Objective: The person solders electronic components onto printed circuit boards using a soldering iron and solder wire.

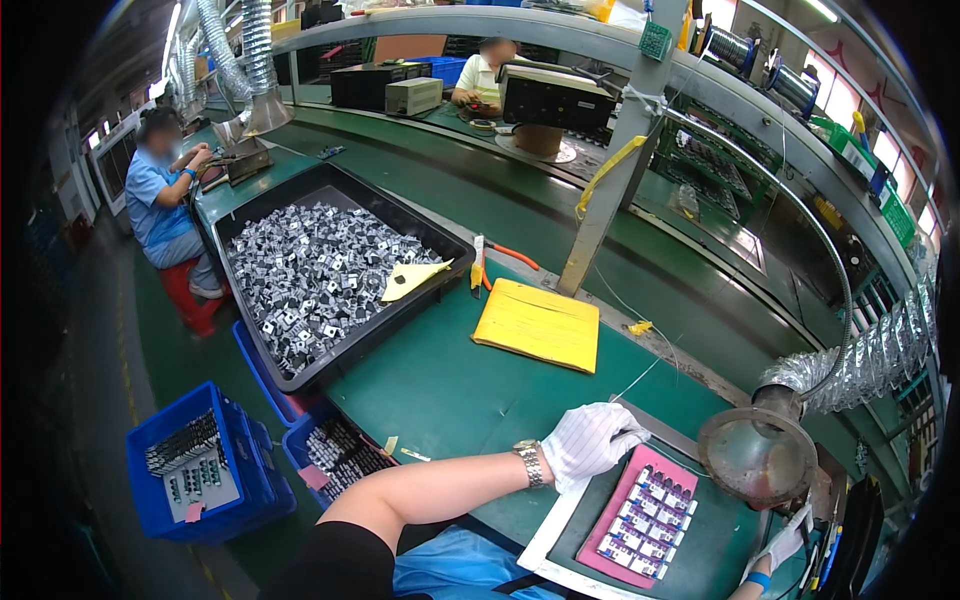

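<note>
My left hand (595, 443), in a white striped glove, is closed with its fingers pinched together. A thin solder wire (640, 380) runs up from it to the far right. Just right of it lies a pink mat (592, 545) bearing rows of small white-and-purple circuit boards (650, 520) with dark parts along their far end. My right hand (785, 540), also gloved, with a blue wristband (758, 579), is at the right edge beside several upright tools. Its fingers look curled, and what they hold is hidden.
A black tray (455, 250) full of small metal-and-black parts stands left. Beyond the hands lie a yellow pad (540, 325) and orange-handled cutters (515, 256). A metal fume hood (757, 455) overhangs the right side. Blue bins (262, 500) stand lower left. Two people sit working farther off.
</note>
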`<action>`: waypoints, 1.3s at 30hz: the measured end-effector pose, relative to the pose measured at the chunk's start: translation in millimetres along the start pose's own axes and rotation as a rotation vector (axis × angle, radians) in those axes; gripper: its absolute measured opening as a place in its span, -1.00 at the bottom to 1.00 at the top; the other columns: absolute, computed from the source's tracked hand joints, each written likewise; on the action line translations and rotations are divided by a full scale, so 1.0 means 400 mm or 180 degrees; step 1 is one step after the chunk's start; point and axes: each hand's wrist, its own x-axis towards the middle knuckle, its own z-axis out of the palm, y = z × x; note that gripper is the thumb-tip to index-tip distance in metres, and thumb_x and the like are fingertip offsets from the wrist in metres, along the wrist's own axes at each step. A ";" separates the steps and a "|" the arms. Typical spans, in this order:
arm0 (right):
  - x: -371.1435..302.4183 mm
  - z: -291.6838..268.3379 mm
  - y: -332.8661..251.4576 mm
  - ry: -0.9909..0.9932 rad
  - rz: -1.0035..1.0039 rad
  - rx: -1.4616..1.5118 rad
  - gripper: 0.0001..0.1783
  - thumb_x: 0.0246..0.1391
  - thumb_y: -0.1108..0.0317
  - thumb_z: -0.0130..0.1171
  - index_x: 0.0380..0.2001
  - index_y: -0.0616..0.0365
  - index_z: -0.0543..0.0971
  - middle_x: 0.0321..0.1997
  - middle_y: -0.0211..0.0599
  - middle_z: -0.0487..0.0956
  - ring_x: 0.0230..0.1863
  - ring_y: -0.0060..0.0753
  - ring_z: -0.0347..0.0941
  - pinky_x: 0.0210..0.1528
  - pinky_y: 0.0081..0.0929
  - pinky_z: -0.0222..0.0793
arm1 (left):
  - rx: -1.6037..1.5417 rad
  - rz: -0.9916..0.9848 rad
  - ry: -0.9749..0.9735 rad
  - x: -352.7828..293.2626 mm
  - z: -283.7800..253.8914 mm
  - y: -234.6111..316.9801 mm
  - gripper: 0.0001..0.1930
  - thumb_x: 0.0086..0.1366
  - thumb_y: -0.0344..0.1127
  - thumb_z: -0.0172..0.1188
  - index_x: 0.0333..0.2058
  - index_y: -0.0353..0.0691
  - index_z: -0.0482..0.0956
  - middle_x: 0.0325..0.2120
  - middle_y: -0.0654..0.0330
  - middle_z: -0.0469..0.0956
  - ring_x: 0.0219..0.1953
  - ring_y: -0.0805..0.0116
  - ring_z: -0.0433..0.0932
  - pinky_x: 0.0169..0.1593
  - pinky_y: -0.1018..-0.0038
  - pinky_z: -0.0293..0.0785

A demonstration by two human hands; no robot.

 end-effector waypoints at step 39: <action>-0.467 -0.103 -0.198 0.0780 -0.0035 0.1266 -0.38 0.38 -0.07 -0.13 -0.07 0.40 0.52 -0.52 -0.41 0.40 -0.60 -0.75 0.14 -0.61 -0.75 -0.03 | 0.0444 -0.0230 -0.0412 0.030 -0.026 0.015 -0.93 0.17 -0.41 0.34 -0.34 -0.20 0.68 -0.46 0.25 0.63 -0.48 0.44 0.57 -0.37 0.57 0.48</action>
